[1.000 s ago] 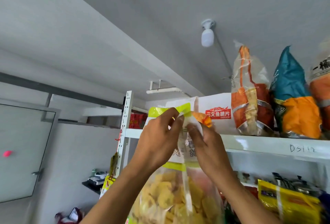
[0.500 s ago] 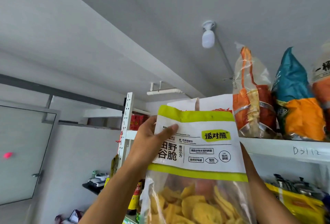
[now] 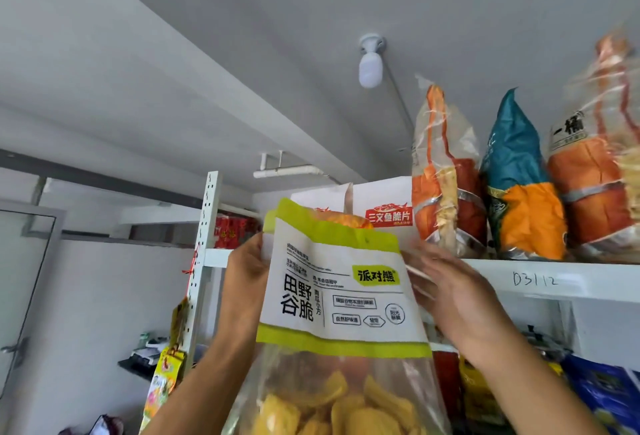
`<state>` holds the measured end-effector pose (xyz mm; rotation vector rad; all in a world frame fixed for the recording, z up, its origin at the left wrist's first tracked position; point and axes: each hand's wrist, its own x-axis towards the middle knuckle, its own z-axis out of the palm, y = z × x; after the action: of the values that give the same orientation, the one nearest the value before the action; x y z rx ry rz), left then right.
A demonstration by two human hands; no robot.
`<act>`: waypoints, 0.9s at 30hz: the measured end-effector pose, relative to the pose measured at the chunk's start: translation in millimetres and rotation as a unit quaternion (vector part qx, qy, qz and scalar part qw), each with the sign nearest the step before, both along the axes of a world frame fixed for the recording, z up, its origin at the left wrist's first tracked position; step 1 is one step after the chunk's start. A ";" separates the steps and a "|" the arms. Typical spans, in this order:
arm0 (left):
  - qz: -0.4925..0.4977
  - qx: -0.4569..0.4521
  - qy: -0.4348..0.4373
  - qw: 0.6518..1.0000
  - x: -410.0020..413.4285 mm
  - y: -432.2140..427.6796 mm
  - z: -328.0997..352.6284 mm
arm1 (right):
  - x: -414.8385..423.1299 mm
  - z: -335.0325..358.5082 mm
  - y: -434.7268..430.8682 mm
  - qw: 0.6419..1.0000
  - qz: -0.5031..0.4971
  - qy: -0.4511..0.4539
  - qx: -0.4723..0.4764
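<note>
Storeroom, view tilted up: flat grey painted ceiling (image 3: 311, 1) with one white bulb (image 3: 371, 65) in a round socket, well above both hands, and one white plastic pipe (image 3: 287, 171) bracketed to the ceiling above the left hand. Pale walls, one grey-framed door (image 3: 20, 296) far out to the left of the left hand.

White metal top shelf (image 3: 585, 284) ran just behind and to the right of the right hand, with handwritten black code on its front lip. One white perforated steel post (image 3: 204, 244) stood just left of the left hand.

One white and lime-green plastic snack bag (image 3: 332, 296) was held up between the two hands, in front of the shelf edge, upright with a slight tilt; top part opaque and matte with black print, lower part clear film showing yellow ridged chips.

Left hand (image 3: 246, 272) gripped the bag's left edge, thumb on the front, fingers hidden behind. Right hand (image 3: 457, 296) was at the bag's right edge with fingers straight and loose, blurred; whether it touched the bag could not be told.

Above the right hand, three tall crinkly bags stood upright on the shelf: one orange and clear bag (image 3: 446, 199), one teal and orange foil bag (image 3: 519, 185), one orange and clear bag with black characters (image 3: 595, 185). Two white packs (image 3: 384, 199) stood behind the held bag, the right one with a red label.

Below the right hand, one glossy blue pack (image 3: 606, 396). Below the left hand, small yellow packets (image 3: 166, 375) hung on the post
</note>
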<state>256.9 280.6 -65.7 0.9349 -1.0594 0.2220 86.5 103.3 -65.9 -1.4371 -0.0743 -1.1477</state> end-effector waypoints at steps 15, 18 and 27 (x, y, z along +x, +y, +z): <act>-0.001 -0.076 -0.002 0.997 -40.0 -15.9 -17.7 | 11.1 16.4 52.5 0.891 -0.320 0.148 -0.288; -0.005 -0.105 0.078 0.991 -39.6 -18.6 -22.4 | 22.5 7.1 54.6 0.912 -0.311 0.093 -0.252; -0.104 -0.041 0.214 0.970 -23.7 -9.4 -46.7 | 41.9 -17.7 61.6 0.958 -0.246 0.039 -0.143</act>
<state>233.2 271.2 -112.4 0.7458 -0.7327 -0.1080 128.4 164.9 -83.6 -1.8195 0.1909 -1.5267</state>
